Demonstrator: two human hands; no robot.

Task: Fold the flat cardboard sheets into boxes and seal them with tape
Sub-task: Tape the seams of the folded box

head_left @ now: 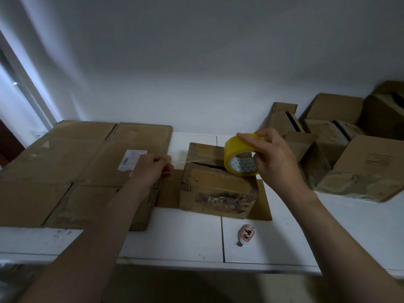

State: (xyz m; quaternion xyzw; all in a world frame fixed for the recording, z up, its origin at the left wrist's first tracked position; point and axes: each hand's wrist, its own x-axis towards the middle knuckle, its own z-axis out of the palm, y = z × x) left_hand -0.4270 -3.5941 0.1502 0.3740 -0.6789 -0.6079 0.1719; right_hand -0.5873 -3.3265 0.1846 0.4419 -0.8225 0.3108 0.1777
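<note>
Nearest, two bare forearms reaching in from the bottom edge over a white tiled table (pixel 185 235). On the left, left hand (pixel 150 169) with fingers curled, thumb and forefinger pinching what looks like the free end of a clear tape strip (pixel 180 159), faint and hard to make out against the tabletop. On the right, right hand (pixel 276 162) wrapped round a yellow roll of packing tape (pixel 235 154), fingers over the top of the roll, thumb at its printed white core. Roll tilted, lower edge touching the top right of a small worn brown cardboard box (pixel 218 191) at the table's middle, top flaps folded in with a dark gap between them. Under the box, a flat brown cardboard piece (pixel 169 193). To the left, large flat brown cardboard sheets (pixel 65 171) spread over the table, a white paper label (pixel 133 159) on one, just behind the left hand. Near the front edge, below the box, a small white oval gadget (pixel 246 235) with a red-and-white label. Far right, a cluster of folded brown cardboard boxes (pixel 360 169) against the white wall (pixel 196 73), several with flaps open.
</note>
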